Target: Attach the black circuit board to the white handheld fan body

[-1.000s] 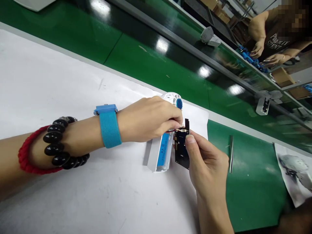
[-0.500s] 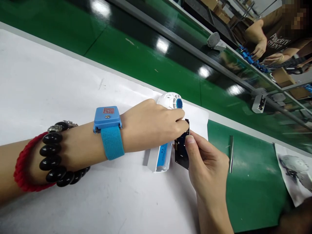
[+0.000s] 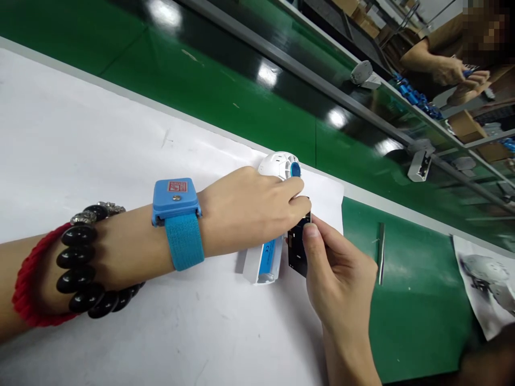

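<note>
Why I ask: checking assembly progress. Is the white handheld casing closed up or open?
Open. The white casing lies on the table with its blue battery exposed, and the black circuit board is outside it.

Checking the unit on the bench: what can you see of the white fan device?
The white fan device lies on the white table sheet. Plastic-looking shell, round vented head with a blue centre, open handle showing a blue battery. The left hand rests over its middle; the right hand holds a black circuit board beside it.
</note>
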Demonstrator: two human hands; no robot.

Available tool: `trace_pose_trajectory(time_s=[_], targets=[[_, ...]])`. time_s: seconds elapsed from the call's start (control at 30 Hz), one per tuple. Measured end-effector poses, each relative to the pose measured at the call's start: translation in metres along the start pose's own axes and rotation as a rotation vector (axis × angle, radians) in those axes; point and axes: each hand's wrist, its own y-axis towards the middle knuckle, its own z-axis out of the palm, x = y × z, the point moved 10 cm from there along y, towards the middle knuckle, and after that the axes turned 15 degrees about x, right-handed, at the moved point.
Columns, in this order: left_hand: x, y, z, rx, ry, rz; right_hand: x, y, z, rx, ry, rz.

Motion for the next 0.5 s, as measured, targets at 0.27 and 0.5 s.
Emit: trace_pose_trajectory(time_s=[0.27,0.5], targets=[[0.010,0.000,-0.002,-0.033,-0.211,-0.037,0.028,-0.004,0.002,-0.090,-0.310,-0.152],[0.014,-0.013,-0.007,-0.293,-0.327,0.022,0.039,-0.007,0.005,-0.098,-0.331,-0.313]])
